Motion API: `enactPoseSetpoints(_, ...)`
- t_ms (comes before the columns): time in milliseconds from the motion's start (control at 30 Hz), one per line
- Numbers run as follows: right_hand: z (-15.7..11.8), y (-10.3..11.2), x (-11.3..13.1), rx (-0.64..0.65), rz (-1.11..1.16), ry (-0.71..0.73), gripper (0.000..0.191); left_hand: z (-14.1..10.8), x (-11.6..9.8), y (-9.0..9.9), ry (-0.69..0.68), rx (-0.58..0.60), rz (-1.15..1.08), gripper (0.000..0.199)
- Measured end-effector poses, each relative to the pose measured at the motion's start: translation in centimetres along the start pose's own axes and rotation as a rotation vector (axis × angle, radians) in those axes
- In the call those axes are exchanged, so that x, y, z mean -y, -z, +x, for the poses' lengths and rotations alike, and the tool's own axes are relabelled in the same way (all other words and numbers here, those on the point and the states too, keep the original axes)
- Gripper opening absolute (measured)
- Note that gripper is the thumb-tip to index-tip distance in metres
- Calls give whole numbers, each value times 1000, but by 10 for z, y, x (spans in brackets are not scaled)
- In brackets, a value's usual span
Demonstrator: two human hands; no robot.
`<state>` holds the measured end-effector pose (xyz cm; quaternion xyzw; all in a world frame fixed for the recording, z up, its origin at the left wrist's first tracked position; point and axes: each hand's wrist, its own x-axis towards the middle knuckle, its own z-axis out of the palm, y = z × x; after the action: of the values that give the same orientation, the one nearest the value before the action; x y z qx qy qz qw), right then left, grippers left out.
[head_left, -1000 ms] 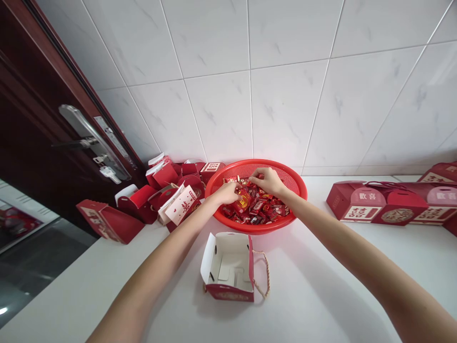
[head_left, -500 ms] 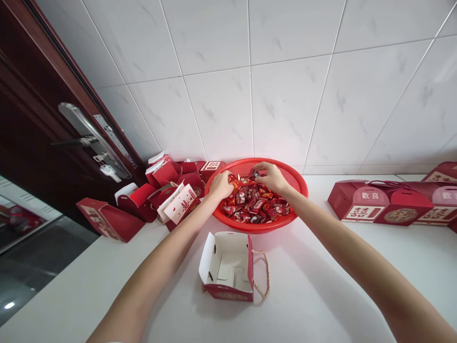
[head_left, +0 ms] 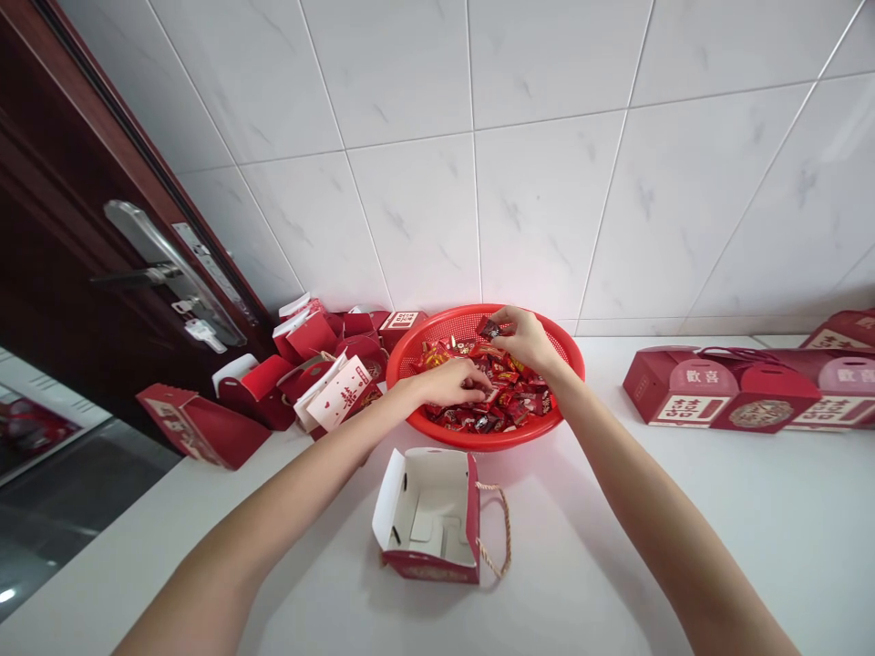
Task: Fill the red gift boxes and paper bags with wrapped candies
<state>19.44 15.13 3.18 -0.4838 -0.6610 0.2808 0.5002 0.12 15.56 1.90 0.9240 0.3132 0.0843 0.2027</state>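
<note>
A red plastic basket [head_left: 576, 369] with perforated sides holds a heap of wrapped candies [head_left: 523, 401], mostly red and dark wrappers. My right hand [head_left: 528, 337], above the back of the heap, pinches a dark-wrapped candy [head_left: 488, 328] between thumb and fingertips. Lower in the basket, my left hand [head_left: 452, 382] reaches over the candies, its fingers bent and apart, touching the wrappers. In front of the basket stands an open red gift box [head_left: 437, 569] with a white inside and a twisted rope handle [head_left: 506, 538] at its right; nothing lies in it.
Several red gift boxes [head_left: 256, 392] and a white-and-red card-like flap [head_left: 347, 392] crowd the table's left side. A row of closed red boxes [head_left: 758, 401] stands at right. Behind is a tiled wall [head_left: 533, 210]; a dark door [head_left: 82, 173] with keys is at left.
My left hand has moved right and toward me, from the basket's left side to the middle of the candies. My right hand has stayed nearly in place; its candy now shows more clearly.
</note>
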Motion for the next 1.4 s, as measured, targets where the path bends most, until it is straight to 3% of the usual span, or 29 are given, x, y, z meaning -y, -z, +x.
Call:
enactPoseSetpoints(100, -1, 0, 2, -10, 10, 27, 24, 0, 6, -4, 53, 48, -25, 19)
enactPoseSetpoints(333, -4, 0, 4, 43, 211, -16, 22, 2, 10, -3, 92, -60, -67, 15)
enactPoseSetpoints(467, -9, 4, 8, 44, 360, -82, 23, 2, 5, 0, 104, -220, -94, 15)
enactPoseSetpoints(600, -9, 7, 8, 26, 450, -135, 25, 2, 1, 5, 150, -437, -189, 36)
enactPoseSetpoints(800, -7, 9, 7, -7, 539, -208, 24, 1, 7, 6, 186, -597, -382, 52)
enactPoseSetpoints(1100, -13, 11, 14, 112, 591, -270, 26, 0, 7, 5, 80, -595, -572, 53)
enactPoseSetpoints(1267, -14, 10, 15, 127, 584, -297, 30, -1, 5, 5, 52, -594, -583, 53)
enactPoseSetpoints(1400, -15, 9, 16, 69, 578, -248, 30, 0, 7, 5, 64, -603, -547, 54)
